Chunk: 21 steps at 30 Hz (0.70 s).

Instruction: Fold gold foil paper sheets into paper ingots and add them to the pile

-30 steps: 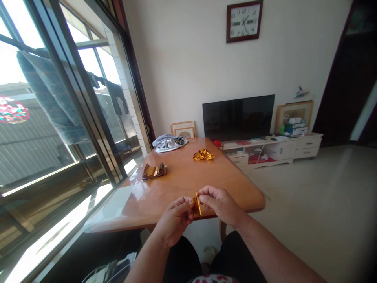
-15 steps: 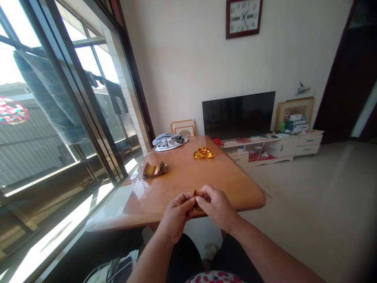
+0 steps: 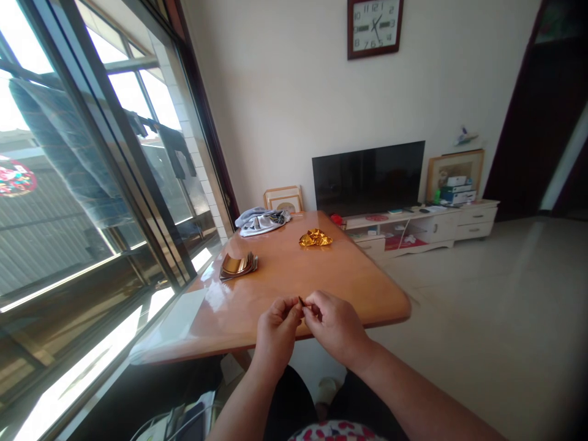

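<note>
My left hand (image 3: 281, 324) and my right hand (image 3: 334, 318) meet at the near edge of the wooden table (image 3: 285, 288). Between their fingertips is a small piece of gold foil paper (image 3: 301, 301), pinched from both sides. Only a thin dark tip of it shows; the fingers hide the rest. Further up the table, to the left, lies a curled stack of gold foil sheets (image 3: 237, 266). Beyond my hands sits a small pile of folded gold foil pieces (image 3: 316, 237), near the table's right edge.
Grey and white cloth (image 3: 261, 222) is heaped at the table's far end, before a picture frame (image 3: 285, 199). A window (image 3: 138, 153) runs along the left. Beyond the table stand a television (image 3: 370, 177) and a low white cabinet (image 3: 475, 222).
The foil piece has turned between my fingers, so less of it shows now. My fingertips have drawn closer round it. The view has shifted slightly.
</note>
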Each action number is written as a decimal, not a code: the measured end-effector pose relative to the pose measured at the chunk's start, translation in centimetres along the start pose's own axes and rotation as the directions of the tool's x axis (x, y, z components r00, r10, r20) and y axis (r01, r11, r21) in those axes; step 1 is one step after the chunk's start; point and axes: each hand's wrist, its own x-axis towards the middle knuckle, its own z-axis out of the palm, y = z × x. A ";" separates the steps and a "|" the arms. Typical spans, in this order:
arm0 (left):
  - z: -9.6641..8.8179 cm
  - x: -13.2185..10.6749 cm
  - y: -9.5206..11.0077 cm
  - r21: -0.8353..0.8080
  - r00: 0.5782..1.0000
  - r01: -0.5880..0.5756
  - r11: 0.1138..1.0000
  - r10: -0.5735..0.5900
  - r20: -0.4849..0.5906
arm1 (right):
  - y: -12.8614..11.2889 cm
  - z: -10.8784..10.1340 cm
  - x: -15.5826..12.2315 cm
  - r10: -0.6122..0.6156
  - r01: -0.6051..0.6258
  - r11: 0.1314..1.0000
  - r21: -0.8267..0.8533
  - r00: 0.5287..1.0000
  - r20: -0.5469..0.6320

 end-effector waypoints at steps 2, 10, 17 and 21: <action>-0.1 0.0 -0.1 0.028 0.999 -0.019 0.999 0.018 0.027 | 0.1 0.0 0.0 -0.014 0.014 1.000 -0.022 1.000 0.001; -0.4 -0.1 0.4 0.066 0.999 -0.006 0.998 0.003 0.049 | 0.4 0.1 0.0 -0.067 0.066 0.992 -0.106 0.998 -0.007; -0.4 -0.2 0.8 0.050 0.997 -0.007 0.999 0.003 0.072 | 0.3 -0.1 0.1 -0.108 0.105 0.985 -0.139 0.994 -0.016; -0.4 -0.1 0.7 0.041 0.998 0.007 0.999 -0.009 0.065 | 0.3 -0.1 0.2 -0.120 0.117 0.981 -0.158 0.993 -0.010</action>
